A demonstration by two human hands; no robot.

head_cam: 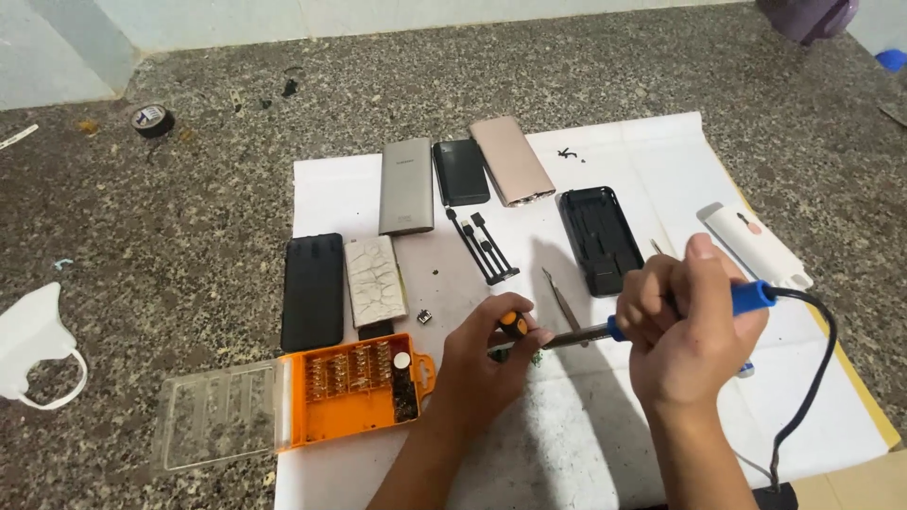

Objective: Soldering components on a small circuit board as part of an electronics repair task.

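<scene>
My right hand [685, 326] grips a soldering iron [751, 296] with a blue handle and black cord, its metal shaft pointing left toward my left hand. My left hand [487, 354] is closed around a small orange-and-black tool [514, 324] and presses down on a small green circuit board [527, 357] on the white paper [605, 425]. The iron's tip meets the spot under my left fingers. Tweezers [563, 300] lie just beyond the two hands.
An open orange screwdriver-bit case [354, 387] with a clear lid sits left of my left hand. Several power banks and an empty black shell [599, 238] lie along the paper's far side. A white power bank [756, 247] lies right. Black tape roll [152, 120] rests on the granite counter.
</scene>
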